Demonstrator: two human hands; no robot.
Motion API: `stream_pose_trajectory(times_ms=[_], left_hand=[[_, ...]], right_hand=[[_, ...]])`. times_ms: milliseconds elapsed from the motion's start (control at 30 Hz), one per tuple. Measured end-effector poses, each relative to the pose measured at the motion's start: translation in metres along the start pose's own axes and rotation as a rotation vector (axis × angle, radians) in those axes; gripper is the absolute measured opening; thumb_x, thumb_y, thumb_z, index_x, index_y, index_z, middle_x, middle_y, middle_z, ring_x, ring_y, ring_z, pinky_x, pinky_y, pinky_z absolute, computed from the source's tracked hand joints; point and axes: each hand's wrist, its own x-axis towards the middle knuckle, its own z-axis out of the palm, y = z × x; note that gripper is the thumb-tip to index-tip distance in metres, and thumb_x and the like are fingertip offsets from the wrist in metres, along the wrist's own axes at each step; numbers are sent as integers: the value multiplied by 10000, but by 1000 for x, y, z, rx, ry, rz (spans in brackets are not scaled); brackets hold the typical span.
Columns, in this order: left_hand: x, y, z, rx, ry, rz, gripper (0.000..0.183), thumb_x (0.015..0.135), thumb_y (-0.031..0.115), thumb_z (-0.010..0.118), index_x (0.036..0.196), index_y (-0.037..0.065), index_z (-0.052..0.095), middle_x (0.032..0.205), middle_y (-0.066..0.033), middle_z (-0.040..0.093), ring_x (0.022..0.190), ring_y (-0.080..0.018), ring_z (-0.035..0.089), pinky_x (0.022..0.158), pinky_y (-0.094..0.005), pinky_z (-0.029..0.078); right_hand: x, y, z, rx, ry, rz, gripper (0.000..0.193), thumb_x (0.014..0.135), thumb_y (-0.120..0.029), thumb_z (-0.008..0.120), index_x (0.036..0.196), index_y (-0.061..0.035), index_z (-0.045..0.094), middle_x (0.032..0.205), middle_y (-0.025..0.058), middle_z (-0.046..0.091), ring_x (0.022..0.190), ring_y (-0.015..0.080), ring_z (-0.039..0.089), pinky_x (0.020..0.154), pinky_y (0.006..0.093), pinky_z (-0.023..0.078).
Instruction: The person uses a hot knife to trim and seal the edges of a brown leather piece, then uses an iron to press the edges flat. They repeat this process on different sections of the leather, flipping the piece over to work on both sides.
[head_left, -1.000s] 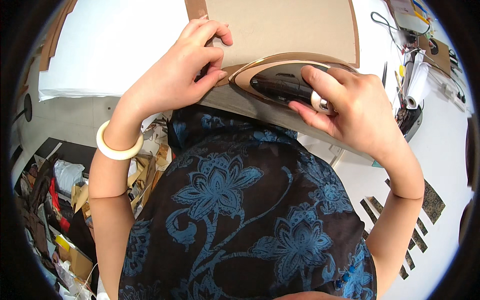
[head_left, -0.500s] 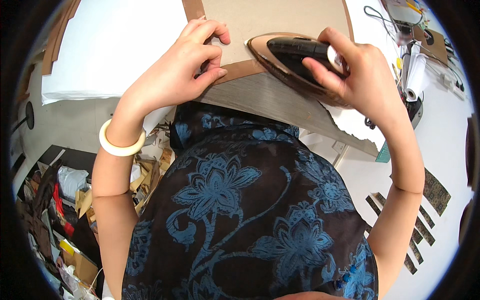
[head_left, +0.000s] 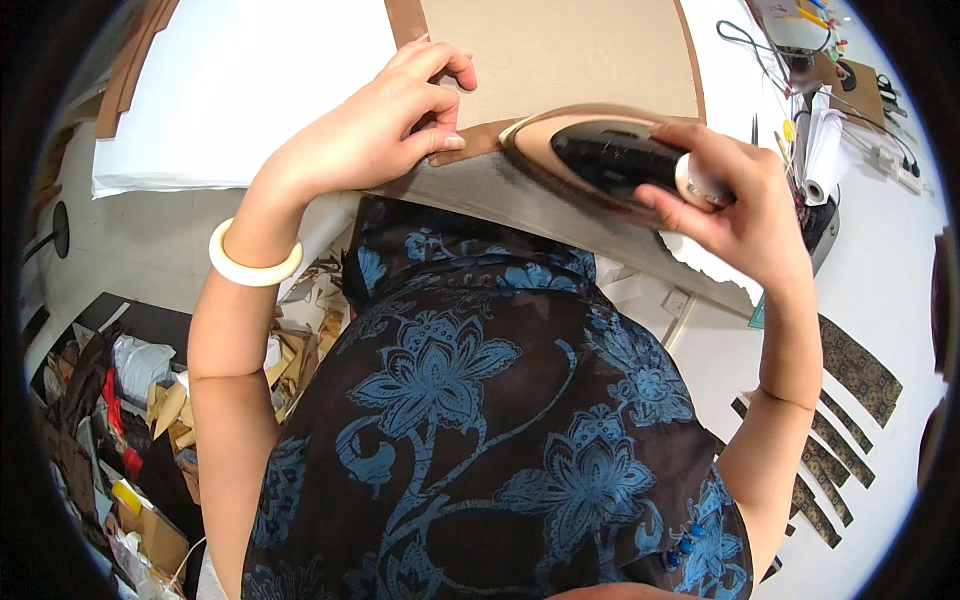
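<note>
My right hand (head_left: 735,205) is wrapped round the handle of a clothes iron (head_left: 600,160) with a black and copper-coloured body. The iron is slightly blurred, its tip by a brown border strip (head_left: 485,140) along the near edge of a beige sheet (head_left: 560,60). My left hand (head_left: 405,115), fingers curled, has its thumb on the left end of that strip. What lies under its fingers is partly hidden. A cream bangle (head_left: 255,272) circles my left wrist. Beneath the iron shows the grey wood-grain table edge (head_left: 455,195).
White padded sheeting (head_left: 230,100) covers the table's left side. Cables, a white roll (head_left: 825,150) and tools crowd the far right. Dark patterned fabric strips (head_left: 835,455) lie on the floor at right. A heap of scraps (head_left: 130,400) fills the lower left.
The iron and my right hand have come nearer to me, with the iron's tip now beside the strip. My left hand has shifted slightly right, along with the sheet.
</note>
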Motion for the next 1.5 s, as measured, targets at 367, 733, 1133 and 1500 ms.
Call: stream_pose_trajectory(times_ms=[367,733,1133,1500], left_hand=[[-1,0,-3,-10,-17,2,240,890,55,767,807,4,547,1359,-117,538,1358,-318,489,1064,-385,454],[-3,-8,6,46,40,81,232,863,-4,746,819,-1,519,1344,-136,548,1353,-342,501,1079,-399,450],[-2,-13,5,39,87,160,196,889,-3,710,824,2,525,1258,-150,568,1248,-344,535,1061,-416,464],[-5,-17,0,3,30,107,185,915,-97,620,967,27,494,1299,-157,568,1444,-392,503,1149,-452,440]], right_hand=[[5,-31,25,-127,-67,-95,412,882,-378,860,1117,-87,687,709,69,619,594,303,654,545,410,515],[20,-40,32,-158,-112,-79,404,908,-415,831,1089,-93,667,700,67,606,612,308,655,544,423,517],[25,-44,31,-258,-228,-36,466,886,-318,885,1185,-24,683,907,123,750,576,228,702,555,321,557],[31,-54,42,-259,-154,22,399,943,-406,798,1021,-64,607,645,111,610,589,347,663,530,443,537]])
